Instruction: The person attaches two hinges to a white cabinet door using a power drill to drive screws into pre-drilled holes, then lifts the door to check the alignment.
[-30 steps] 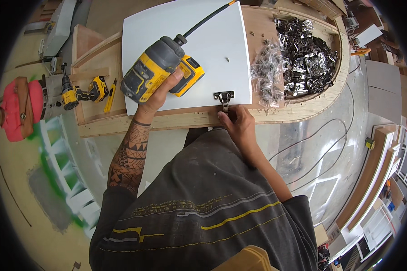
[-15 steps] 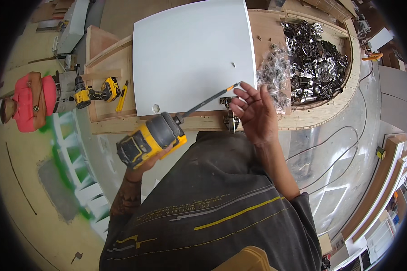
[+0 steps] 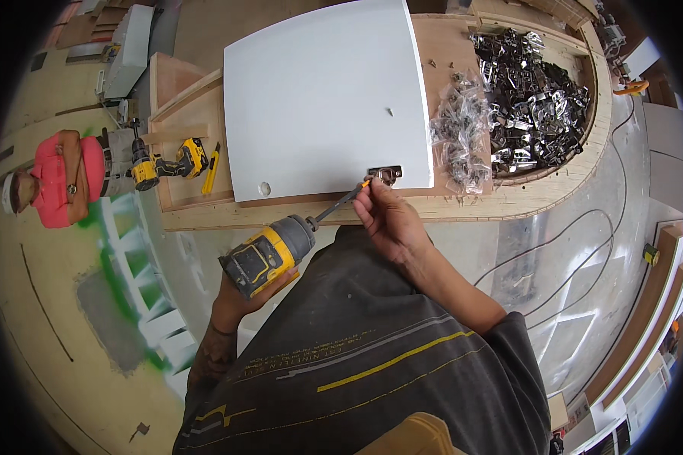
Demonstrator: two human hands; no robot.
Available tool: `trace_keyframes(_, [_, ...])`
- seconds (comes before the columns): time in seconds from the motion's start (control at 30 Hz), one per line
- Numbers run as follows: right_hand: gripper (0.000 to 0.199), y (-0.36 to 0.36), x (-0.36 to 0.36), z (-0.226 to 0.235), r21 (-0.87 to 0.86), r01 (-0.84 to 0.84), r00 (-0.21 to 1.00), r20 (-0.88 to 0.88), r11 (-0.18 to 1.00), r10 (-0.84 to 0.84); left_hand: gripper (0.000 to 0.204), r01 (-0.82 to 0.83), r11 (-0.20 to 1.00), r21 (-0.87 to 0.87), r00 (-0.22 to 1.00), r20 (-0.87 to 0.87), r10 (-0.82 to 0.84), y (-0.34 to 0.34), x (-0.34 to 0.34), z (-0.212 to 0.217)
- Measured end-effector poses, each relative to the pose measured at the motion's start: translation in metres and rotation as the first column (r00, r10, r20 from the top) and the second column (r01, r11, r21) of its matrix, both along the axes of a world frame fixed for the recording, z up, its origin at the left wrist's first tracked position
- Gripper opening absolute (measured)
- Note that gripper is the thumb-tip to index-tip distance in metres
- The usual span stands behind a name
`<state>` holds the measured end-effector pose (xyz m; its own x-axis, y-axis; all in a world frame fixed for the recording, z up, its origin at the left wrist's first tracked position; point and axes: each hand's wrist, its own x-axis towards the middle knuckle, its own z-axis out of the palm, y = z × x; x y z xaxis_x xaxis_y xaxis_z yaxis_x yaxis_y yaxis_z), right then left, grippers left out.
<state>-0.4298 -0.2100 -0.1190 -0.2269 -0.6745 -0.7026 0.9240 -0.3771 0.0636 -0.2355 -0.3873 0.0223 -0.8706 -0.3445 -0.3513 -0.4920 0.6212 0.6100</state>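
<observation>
My left hand (image 3: 239,303) grips a yellow and black cordless driver (image 3: 269,254), its long dark bit (image 3: 337,205) pointing up and right. At the orange-banded tip, the fingers of my right hand (image 3: 398,227) are pinched around the bit; any screw there is hidden. Just beyond the fingertips a metal cabinet hinge (image 3: 388,175) sits at the near right corner of a white panel (image 3: 319,106), partly covered by my hand. Near the panel's left corner is a round hole (image 3: 264,189). A small screw (image 3: 391,112) lies on the panel.
Bagged fittings (image 3: 461,133) lie right of the panel, beside a wooden bin of metal hinges (image 3: 539,106). Another yellow drill (image 3: 144,168) and a yellow utility knife (image 3: 212,168) lie at left. A person in a red shirt (image 3: 76,171) stands beyond. A cable (image 3: 554,235) crosses the floor.
The driver has moved right and slightly down, bringing its bit tip to the hinge. My right hand has come down and left, its spread fingers now pinched. The hinge now lies on the panel corner.
</observation>
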Motion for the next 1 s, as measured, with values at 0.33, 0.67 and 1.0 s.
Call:
trace_keyframes(0.33, [0.017, -0.007, 0.017, -0.006, 0.026, -0.051, 0.999, -0.015, 0.998, 0.051, 0.025, -0.004, 0.999, -0.038, 0.990, 0.138, 0.009, 0.018, -0.062, 0.050])
trace_keyframes(0.67, [0.021, -0.012, 0.016, -0.006, 0.044, 0.006, 1.000, 0.011, 0.999, -0.006, 0.029, -0.013, 1.000, -0.015, 0.983, 0.182, 0.016, 0.024, -0.094, 0.060])
trace_keyframes(1.0, [0.021, -0.012, 0.017, -0.009, 0.054, 0.024, 0.999, 0.042, 0.998, -0.026, 0.036, -0.031, 0.999, 0.036, 0.973, 0.232, 0.021, 0.025, -0.103, 0.061])
